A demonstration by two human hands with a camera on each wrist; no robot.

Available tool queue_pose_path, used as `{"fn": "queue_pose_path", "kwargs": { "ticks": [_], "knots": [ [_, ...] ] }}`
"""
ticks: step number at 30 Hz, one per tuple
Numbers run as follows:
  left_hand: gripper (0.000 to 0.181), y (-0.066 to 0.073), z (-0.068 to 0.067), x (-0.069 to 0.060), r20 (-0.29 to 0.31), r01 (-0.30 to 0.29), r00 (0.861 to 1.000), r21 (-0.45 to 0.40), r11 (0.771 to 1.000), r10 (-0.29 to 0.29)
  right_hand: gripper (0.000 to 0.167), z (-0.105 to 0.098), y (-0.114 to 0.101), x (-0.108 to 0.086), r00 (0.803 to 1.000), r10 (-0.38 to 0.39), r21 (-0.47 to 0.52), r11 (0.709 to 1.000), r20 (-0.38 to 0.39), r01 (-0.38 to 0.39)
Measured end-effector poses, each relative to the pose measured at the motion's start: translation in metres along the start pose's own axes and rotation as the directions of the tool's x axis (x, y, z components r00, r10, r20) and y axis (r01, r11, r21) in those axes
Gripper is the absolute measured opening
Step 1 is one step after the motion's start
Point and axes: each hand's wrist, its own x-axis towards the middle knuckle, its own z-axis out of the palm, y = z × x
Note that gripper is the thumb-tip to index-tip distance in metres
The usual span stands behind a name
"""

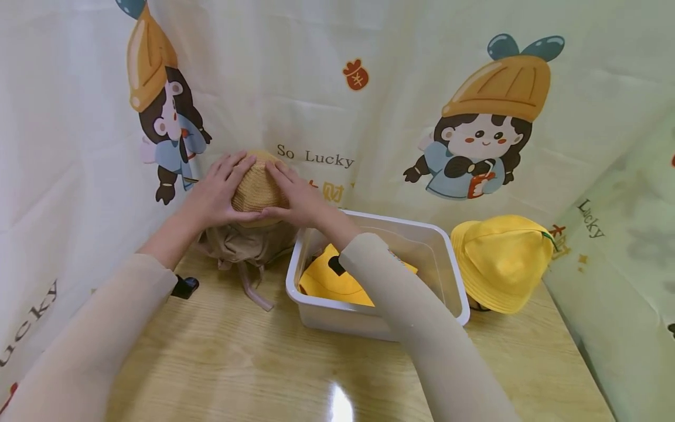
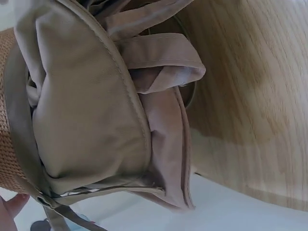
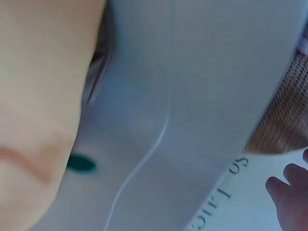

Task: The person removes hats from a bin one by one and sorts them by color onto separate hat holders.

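Observation:
A sun hat (image 1: pixel 259 190) with a tan woven crown and a taupe cloth brim stands at the back left, against the printed curtain. My left hand (image 1: pixel 213 190) rests on the left side of the crown and my right hand (image 1: pixel 297 196) on the right side, both with fingers spread over it. Their thumbs come close together across its front. In the left wrist view the cloth brim (image 2: pixel 91 106) hangs in folds with a loose strap (image 2: pixel 163 53), and part of a round rim shows beneath it. The right wrist view catches fingertips (image 3: pixel 291 175) beside the weave.
A white plastic bin (image 1: pixel 379 319) stands right of the hat, a yellow cloth hat (image 1: pixel 337 284) lying inside and my right forearm passing over it. Beyond the bin, another yellow bucket hat (image 1: pixel 506 264) sits raised at the right. Curtains (image 1: pixel 390 117) enclose the wooden table (image 1: pixel 253 363).

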Motion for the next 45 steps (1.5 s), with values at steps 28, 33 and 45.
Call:
{"fn": "queue_pose_path", "kwargs": {
  "ticks": [28,33,45],
  "knots": [
    [0.098,0.137,-0.001,-0.043,-0.011,-0.312,0.95,-0.068,0.948,0.312,0.063,-0.023,0.058,-0.103,0.926,-0.317,-0.127,0.947,-0.208,0.295],
    [0.102,0.16,0.013,-0.055,0.087,-0.314,0.943,-0.079,0.946,0.321,0.061,-0.016,0.067,-0.11,0.907,-0.39,-0.183,0.915,-0.16,0.361],
    [0.102,0.175,0.025,-0.057,0.153,-0.349,0.922,-0.073,0.934,0.356,0.058,-0.008,0.079,-0.123,0.882,-0.471,-0.267,0.853,-0.022,0.449]
  ]
}}
